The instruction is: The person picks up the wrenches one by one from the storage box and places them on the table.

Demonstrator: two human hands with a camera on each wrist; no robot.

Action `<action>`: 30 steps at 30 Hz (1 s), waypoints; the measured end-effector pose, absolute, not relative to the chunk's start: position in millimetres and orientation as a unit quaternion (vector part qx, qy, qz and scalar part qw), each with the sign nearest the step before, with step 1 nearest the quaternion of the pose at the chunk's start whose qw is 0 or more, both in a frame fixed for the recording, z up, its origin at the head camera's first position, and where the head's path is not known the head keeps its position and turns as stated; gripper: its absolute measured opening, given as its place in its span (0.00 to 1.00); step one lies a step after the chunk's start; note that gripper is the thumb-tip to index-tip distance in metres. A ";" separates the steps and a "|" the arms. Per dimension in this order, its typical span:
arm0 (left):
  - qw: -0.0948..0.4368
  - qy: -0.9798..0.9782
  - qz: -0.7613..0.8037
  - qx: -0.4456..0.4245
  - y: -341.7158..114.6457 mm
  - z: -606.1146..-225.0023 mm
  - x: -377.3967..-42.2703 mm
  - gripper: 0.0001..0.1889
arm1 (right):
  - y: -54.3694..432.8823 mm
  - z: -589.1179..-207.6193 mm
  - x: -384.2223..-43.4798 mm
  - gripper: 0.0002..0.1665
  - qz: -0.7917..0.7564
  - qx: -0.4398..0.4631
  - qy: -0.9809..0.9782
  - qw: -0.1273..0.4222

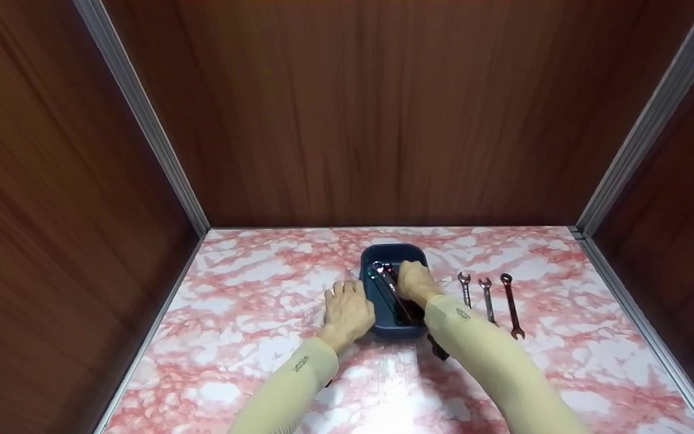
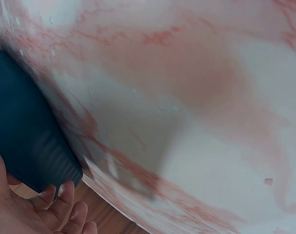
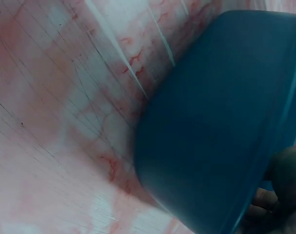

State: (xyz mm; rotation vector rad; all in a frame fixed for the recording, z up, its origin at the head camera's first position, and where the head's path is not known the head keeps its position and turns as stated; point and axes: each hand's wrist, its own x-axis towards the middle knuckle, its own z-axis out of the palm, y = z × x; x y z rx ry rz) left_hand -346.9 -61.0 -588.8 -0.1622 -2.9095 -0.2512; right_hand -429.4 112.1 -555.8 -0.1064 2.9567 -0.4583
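Observation:
A dark blue plastic bin (image 1: 393, 331) stands on the table with several wrenches inside, among them a shiny combination wrench (image 1: 390, 283) lying aslant. My left hand (image 1: 349, 310) rests against the bin's left side, fingers loosely bent and pointing forward. In the left wrist view, the fingers (image 2: 65, 192) overlap the end of the bin wall (image 2: 28, 122). My right hand (image 1: 414, 282) reaches over the right rim into the bin, with its knuckles up. In the right wrist view, its fingers (image 3: 263, 201) appear beyond the bin wall (image 3: 206, 122); I cannot tell what they hold.
Right of the bin lie a short wrench (image 1: 465, 289), another wrench (image 1: 487, 298) and a dark combination wrench (image 1: 511, 306). A black object (image 1: 437, 348) lies partly under my right forearm. Wooden panels (image 1: 347, 120) with metal edge rails (image 1: 148, 120) enclose the marbled table (image 1: 250, 337).

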 end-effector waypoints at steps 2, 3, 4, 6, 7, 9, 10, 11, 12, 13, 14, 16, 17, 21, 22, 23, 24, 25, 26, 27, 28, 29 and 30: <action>0.113 -0.988 -0.087 -0.057 -60.9 -588.3 -346.4 0.22 | 112.1 -556.9 -429.6 0.11 -0.154 -0.029 0.985 0.077; 0.113 -0.988 -0.087 -0.058 -61.0 -588.2 -346.3 0.22 | 111.9 -557.4 -429.9 0.11 -0.153 -0.026 0.985 0.079; 0.113 -0.988 -0.086 -0.058 -61.0 -588.1 -346.4 0.22 | 111.7 -557.9 -430.0 0.12 -0.153 -0.023 0.985 0.080; 0.109 -0.988 -0.088 -0.057 -61.2 -588.0 -346.7 0.23 | 111.6 -558.9 -430.1 0.13 -0.151 -0.021 0.985 0.078; 0.110 -0.988 -0.090 -0.058 -61.2 -588.1 -347.0 0.23 | 111.4 -559.4 -430.1 0.12 -0.150 -0.020 0.985 0.077; 0.105 -0.989 -0.090 -0.056 -61.2 -587.9 -347.4 0.24 | 111.0 -560.4 -430.2 0.11 -0.148 -0.018 0.986 0.073; 0.104 -0.989 -0.090 -0.056 -61.3 -587.9 -347.5 0.24 | 110.8 -560.7 -430.1 0.10 -0.149 -0.017 0.986 0.071; 0.104 -0.989 -0.089 -0.056 -61.3 -587.9 -347.5 0.24 | 110.6 -561.1 -430.0 0.10 -0.149 -0.017 0.986 0.069; 0.104 -0.989 -0.088 -0.056 -61.2 -588.0 -347.4 0.23 | 110.1 -561.5 -430.0 0.09 -0.152 -0.014 0.986 0.070; 0.105 -0.989 -0.087 -0.055 -61.4 -588.3 -347.5 0.23 | 109.8 -561.6 -429.9 0.09 -0.152 -0.013 0.986 0.069; 0.105 -0.989 -0.085 -0.054 -61.4 -588.4 -347.4 0.22 | 109.4 -561.7 -429.7 0.09 -0.153 -0.012 0.986 0.070; 0.110 -0.989 -0.085 -0.055 -61.6 -589.0 -347.1 0.21 | 108.9 -561.9 -429.2 0.09 -0.152 -0.013 0.986 0.071; 0.112 -0.988 -0.086 -0.055 -61.4 -589.3 -346.9 0.20 | 108.6 -562.3 -429.3 0.09 -0.150 -0.013 0.986 0.073; 0.120 -0.987 -0.086 -0.058 -61.0 -589.2 -345.6 0.19 | 107.7 -562.6 -428.8 0.09 -0.147 -0.014 0.986 0.078; 0.120 -0.988 -0.084 -0.057 -60.7 -589.0 -345.5 0.19 | 107.5 -562.6 -428.7 0.10 -0.147 -0.013 0.986 0.079; 0.120 -0.988 -0.083 -0.057 -60.5 -589.1 -345.6 0.19 | 107.3 -562.6 -428.6 0.10 -0.147 -0.012 0.986 0.081; 0.121 -0.988 -0.083 -0.057 -60.2 -589.1 -345.8 0.20 | 107.4 -562.4 -428.7 0.11 -0.147 -0.012 0.986 0.082; 0.121 -0.988 -0.081 -0.057 -60.2 -588.9 -345.7 0.20 | 107.3 -562.4 -428.9 0.12 -0.145 -0.012 0.986 0.084; 0.120 -0.988 -0.081 -0.057 -60.2 -588.7 -345.6 0.20 | 107.1 -562.0 -429.0 0.12 -0.144 -0.012 0.986 0.086; 0.121 -0.988 -0.081 -0.057 -60.3 -588.9 -345.8 0.21 | 107.3 -561.9 -429.1 0.13 -0.142 -0.013 0.986 0.089; 0.120 -0.988 -0.082 -0.057 -60.4 -588.8 -345.7 0.21 | 107.4 -561.6 -429.2 0.13 -0.141 -0.014 0.986 0.091; 0.119 -0.988 -0.084 -0.057 -60.6 -588.9 -346.2 0.21 | 107.4 -561.1 -429.4 0.13 -0.141 -0.014 0.986 0.093; 0.117 -0.988 -0.085 -0.057 -60.8 -588.5 -346.1 0.21 | 107.5 -560.5 -429.7 0.13 -0.140 -0.015 0.985 0.094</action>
